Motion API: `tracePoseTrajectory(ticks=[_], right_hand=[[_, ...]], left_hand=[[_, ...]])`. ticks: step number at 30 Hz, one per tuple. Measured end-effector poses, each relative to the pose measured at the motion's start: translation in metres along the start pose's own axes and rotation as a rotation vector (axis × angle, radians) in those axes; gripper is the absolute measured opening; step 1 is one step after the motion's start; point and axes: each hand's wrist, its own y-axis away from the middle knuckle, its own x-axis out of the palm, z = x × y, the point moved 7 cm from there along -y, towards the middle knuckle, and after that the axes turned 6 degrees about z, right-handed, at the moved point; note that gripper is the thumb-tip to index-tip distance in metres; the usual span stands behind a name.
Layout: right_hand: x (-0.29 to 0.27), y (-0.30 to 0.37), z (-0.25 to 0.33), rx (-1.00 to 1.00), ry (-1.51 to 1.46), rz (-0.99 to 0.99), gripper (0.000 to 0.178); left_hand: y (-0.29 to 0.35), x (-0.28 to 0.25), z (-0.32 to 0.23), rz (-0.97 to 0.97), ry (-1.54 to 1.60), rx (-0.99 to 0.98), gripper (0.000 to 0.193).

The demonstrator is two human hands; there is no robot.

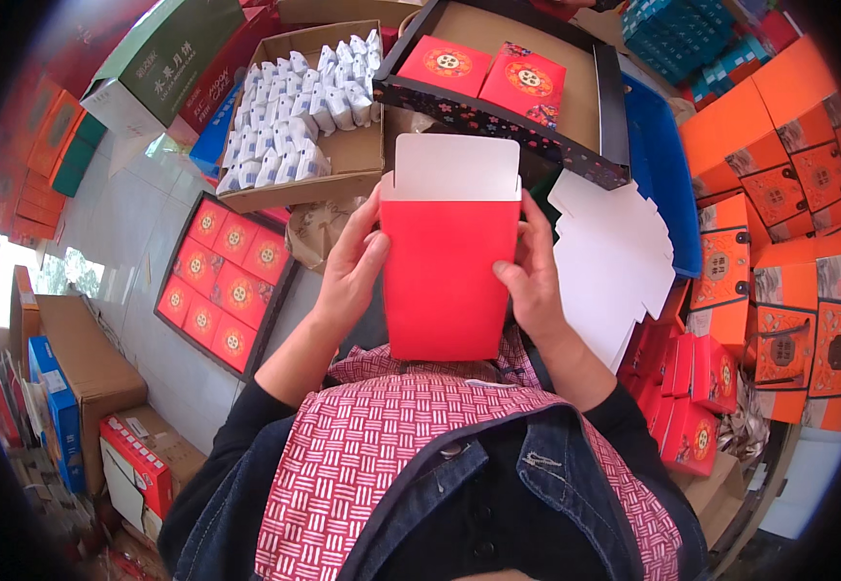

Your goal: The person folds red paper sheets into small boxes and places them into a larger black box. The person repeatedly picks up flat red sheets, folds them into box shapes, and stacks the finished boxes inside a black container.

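Head view: a red carton [450,281] stands between the person's two hands, just in front of the patterned apron [362,445], its pale top flap [455,167] open and pointing away from the body. The left hand [351,269] grips the left edge; the right hand [537,281] grips the right, thumb laid on the red front panel. The carton looks light and made of thin card: probably fairly stiff along its folds, easily dented mid-panel, and slightly slippery on its smooth face. The two side edges seem the best hold, with little squeeze. Whether anything is inside cannot be told.

Beyond the left hand, a cardboard tray [355,158] holds rows of small white-and-blue pouches [270,121], with bare space at one side. A dark tray [575,156] at the top carries two red boxes [435,73]; another dark tray [272,320], lower left, is filled with similar red boxes. Flat white card sheets [614,257] lie beside the right hand.
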Motion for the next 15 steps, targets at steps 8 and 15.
tracePoseTrajectory(ticks=[8, 15], right_hand=[[-0.017, -0.023, -0.034, 0.026, 0.035, -0.048, 0.046], [-0.017, -0.02, -0.093, 0.233, -0.081, -0.119, 0.033]], left_hand=[[-0.046, 0.0, 0.015, 0.184, -0.018, -0.123, 0.042], [-0.057, -0.019, 0.067, 0.088, 0.128, -0.428, 0.026]])
